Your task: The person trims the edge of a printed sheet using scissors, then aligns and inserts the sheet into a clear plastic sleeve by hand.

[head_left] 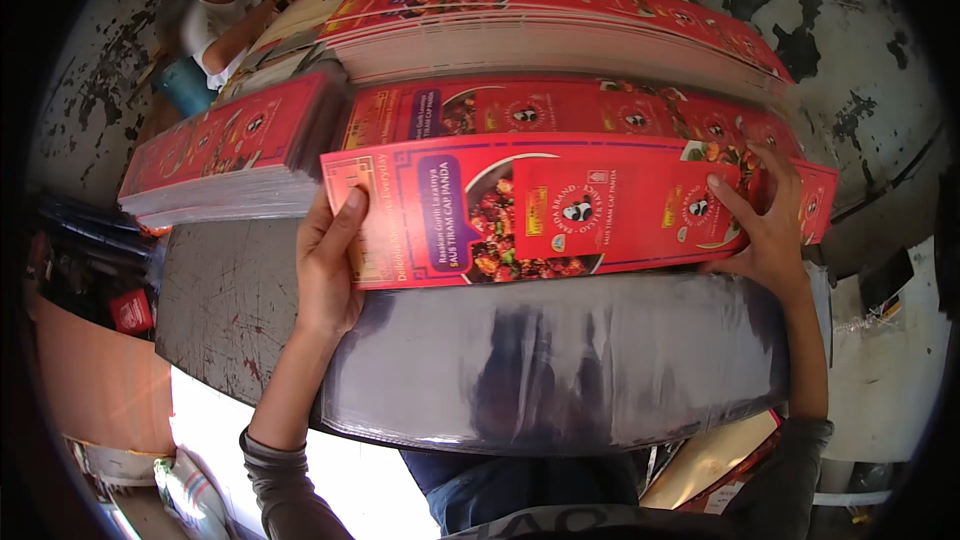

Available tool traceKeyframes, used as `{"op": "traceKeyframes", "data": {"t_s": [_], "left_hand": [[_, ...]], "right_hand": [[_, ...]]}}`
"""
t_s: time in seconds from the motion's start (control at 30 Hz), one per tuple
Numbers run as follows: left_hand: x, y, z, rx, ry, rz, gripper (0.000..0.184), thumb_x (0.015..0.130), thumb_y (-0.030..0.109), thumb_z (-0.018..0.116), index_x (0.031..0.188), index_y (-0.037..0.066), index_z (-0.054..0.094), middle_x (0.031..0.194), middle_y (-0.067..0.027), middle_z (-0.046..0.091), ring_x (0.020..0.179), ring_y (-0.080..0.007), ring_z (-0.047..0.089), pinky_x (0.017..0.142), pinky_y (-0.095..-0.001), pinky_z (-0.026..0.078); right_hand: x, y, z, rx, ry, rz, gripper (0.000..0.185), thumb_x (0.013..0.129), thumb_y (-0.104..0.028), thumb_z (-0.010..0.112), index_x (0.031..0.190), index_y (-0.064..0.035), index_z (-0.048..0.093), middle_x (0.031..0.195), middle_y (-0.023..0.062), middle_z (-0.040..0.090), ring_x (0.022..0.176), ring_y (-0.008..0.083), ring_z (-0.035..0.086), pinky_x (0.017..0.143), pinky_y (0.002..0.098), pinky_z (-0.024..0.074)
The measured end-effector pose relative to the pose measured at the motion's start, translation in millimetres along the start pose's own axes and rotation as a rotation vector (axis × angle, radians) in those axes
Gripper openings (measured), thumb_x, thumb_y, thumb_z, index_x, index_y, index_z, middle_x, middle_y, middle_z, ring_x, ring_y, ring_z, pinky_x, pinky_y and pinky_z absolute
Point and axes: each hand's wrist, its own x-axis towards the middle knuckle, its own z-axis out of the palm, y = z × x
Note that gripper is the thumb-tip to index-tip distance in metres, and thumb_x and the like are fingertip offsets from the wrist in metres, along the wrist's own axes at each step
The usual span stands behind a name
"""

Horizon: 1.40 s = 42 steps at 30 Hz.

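Observation:
A long red printed card (620, 210) with a panda logo and a food picture is held up across the middle, its face towards me. My left hand (335, 255) grips its left end, thumb on the printed face and fingers behind. At the right end, my right hand (768, 225) has thumb and fingers around the card, partly over its print. Just below lies a thick stack of clear, shiny plastic sheets or sleeves (560, 360); which of the two I cannot tell. Directly behind the held card is a pile of matching red cards (500, 112).
A taller, long stack of red cards (560, 50) stands further back. Another stack (225, 155) sits at the left on the scratched dark table (225, 290). A person in a white shirt (215, 25) is at the upper left, near a blue-green bucket (187, 88).

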Motion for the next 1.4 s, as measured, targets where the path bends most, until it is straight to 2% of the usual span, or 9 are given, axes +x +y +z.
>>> {"op": "traceKeyframes", "data": {"t_s": [0.1,0.23,0.3,0.43,0.5,1.13,1.23,1.33,1.4], "left_hand": [[1.7,-2.4,-4.3,-0.054,0.057,0.123,0.030,0.089,0.018,0.046,0.113,0.001,0.046,0.102,-0.0070,0.058,0.089,-0.0115,0.056,0.078,-0.0252,0.045],[10.3,-2.5,-15.9,-0.094,0.098,0.137,0.029,0.090,0.020,0.043,0.113,0.002,0.046,0.104,-0.0055,0.057,0.091,-0.0115,0.056,0.081,-0.0264,0.044],[11.9,-1.2,-18.6,-0.138,0.104,0.113,0.029,0.090,0.020,0.043,0.114,0.003,0.046,0.106,-0.0057,0.056,0.093,-0.0115,0.055,0.081,-0.0270,0.044],[17.9,1.7,-25.1,-0.132,0.101,0.141,0.031,0.091,0.023,0.041,0.115,0.003,0.046,0.105,-0.0048,0.056,0.093,-0.0117,0.055,0.082,-0.0264,0.044],[19.4,2.8,-24.5,-0.098,0.108,0.161,0.031,0.091,0.024,0.041,0.115,0.003,0.046,0.105,-0.0043,0.056,0.093,-0.0117,0.054,0.081,-0.0262,0.044],[17.7,4.2,-34.4,-0.102,0.151,0.214,0.035,0.092,0.021,0.031,0.115,-0.001,0.045,0.107,-0.0069,0.055,0.100,-0.0155,0.052,0.085,-0.0289,0.042],[15.2,2.2,-41.2,-0.187,-0.077,0.150,0.040,0.084,0.019,0.035,0.118,-0.001,0.043,0.113,-0.0088,0.052,0.104,-0.0185,0.051,0.090,-0.0323,0.038],[9.7,1.2,-22.8,-0.030,0.073,0.111,0.051,0.067,0.002,0.041,0.119,-0.001,0.042,0.109,-0.0081,0.053,0.098,-0.0160,0.052,0.086,-0.0279,0.040],[7.7,4.3,-10.8,0.032,0.088,0.064,0.054,0.064,-0.003,0.042,0.118,0.003,0.043,0.103,-0.0055,0.055,0.090,-0.0127,0.054,0.080,-0.0246,0.043]], "right_hand": [[-0.6,5.7,-0.7,-0.061,0.063,-0.032,0.083,0.041,-0.052,0.074,0.117,-0.0302,0.052,0.130,0.0156,0.031,0.118,0.0370,0.029,0.096,0.0511,0.0241],[-3.0,31.0,-6.0,-0.162,0.083,-0.020,0.077,0.061,-0.070,0.052,0.122,-0.0230,0.048,0.132,0.0182,0.029,0.120,0.0377,0.027,0.100,0.0532,0.0152],[-9.3,54.8,-3.4,0.107,0.450,0.279,0.075,0.077,-0.065,0.039,0.126,-0.0079,0.041,0.128,0.0195,0.035,0.117,0.0337,0.034,0.100,0.0453,0.0217],[-25.9,99.6,1.0,0.631,0.623,0.606,0.073,0.087,-0.058,0.022,0.127,0.0008,0.034,0.129,0.0162,0.036,0.118,0.0265,0.037,0.100,0.0348,0.0259],[-34.7,106.5,-0.3,1.175,0.664,0.889,0.068,0.091,-0.052,0.018,0.123,0.0047,0.037,0.120,0.0148,0.048,0.107,0.0207,0.049,0.094,0.0290,0.0333],[-37.2,107.0,-4.0,1.264,0.760,1.000,0.066,0.090,-0.052,0.022,0.116,0.0039,0.045,0.111,0.0153,0.054,0.096,0.0186,0.054,0.085,0.0284,0.0403],[-43.4,121.1,2.8,1.200,0.696,1.050,0.056,0.091,-0.046,0.032,0.113,0.0022,0.049,0.105,0.0116,0.057,0.093,0.0162,0.055,0.081,0.0278,0.0422],[-51.4,130.3,8.5,0.904,0.563,0.996,0.038,0.090,-0.031,0.041,0.106,0.0006,0.055,0.095,0.0039,0.059,0.079,0.0096,0.054,0.069,0.0228,0.0414],[-58.9,145.2,15.2,0.903,0.505,1.012,0.035,0.089,-0.026,0.044,0.108,0.0019,0.053,0.099,0.0049,0.058,0.087,0.0105,0.054,0.075,0.0227,0.0411]]}}
